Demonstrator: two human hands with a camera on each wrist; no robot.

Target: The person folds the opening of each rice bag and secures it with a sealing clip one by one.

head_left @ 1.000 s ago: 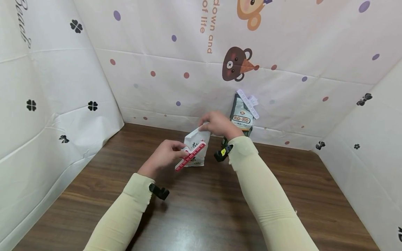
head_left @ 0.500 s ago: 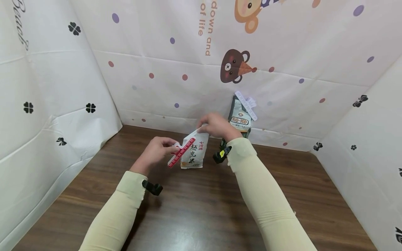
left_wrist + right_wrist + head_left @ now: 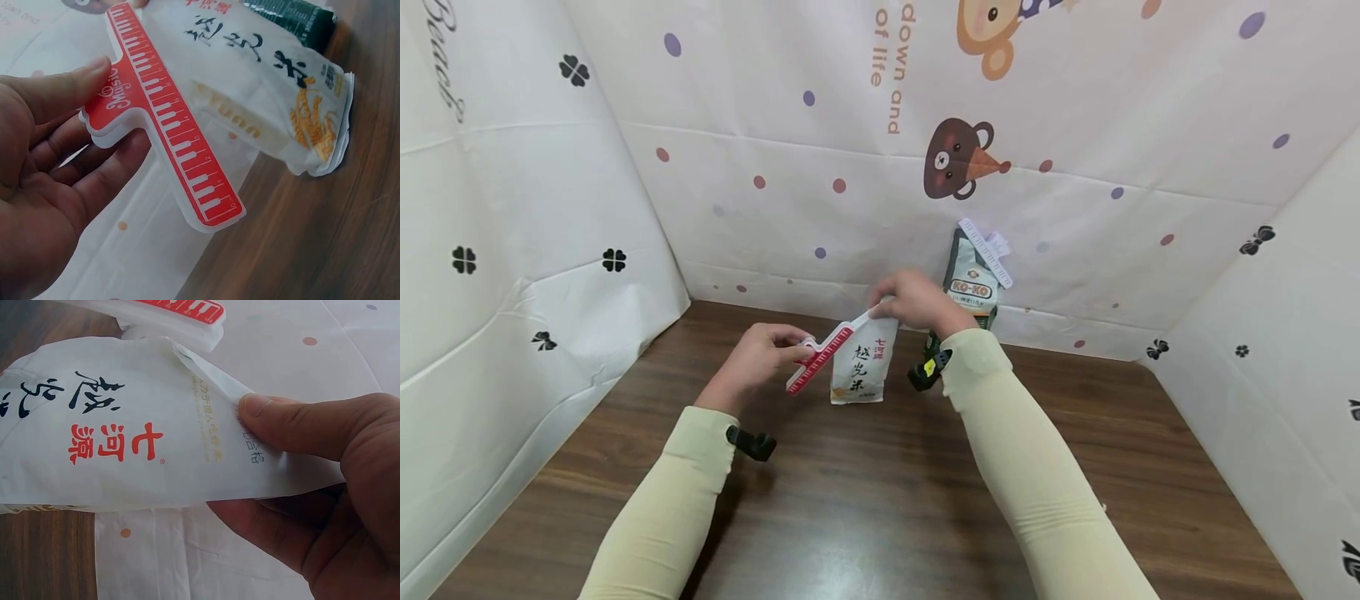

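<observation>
My left hand (image 3: 755, 357) pinches the handle of a red and white sealing clip (image 3: 172, 119) with a piano-key and ruler print. Upright on the table stands a white rice bag (image 3: 863, 362) with black and red lettering. At its top edge, my right hand (image 3: 917, 302) grips the folded film between thumb and fingers; the right wrist view shows the thumb (image 3: 275, 419) over the film. The clip slants beside the bag's upper left edge, its upper end close to it. Whether that end touches the bag, I cannot tell.
A green and silver KO-KO bag (image 3: 972, 287) stands behind my right hand against the back sheet, with a white clip (image 3: 987, 252) slanting across its top. White printed sheets (image 3: 737, 217) enclose the wooden table (image 3: 865, 492) at the back and sides.
My left hand has drawn the red clip leftward from in front of the bag to beside it, uncovering the lettering. The right hand keeps its grip on the bag's top. The view has shifted slightly.
</observation>
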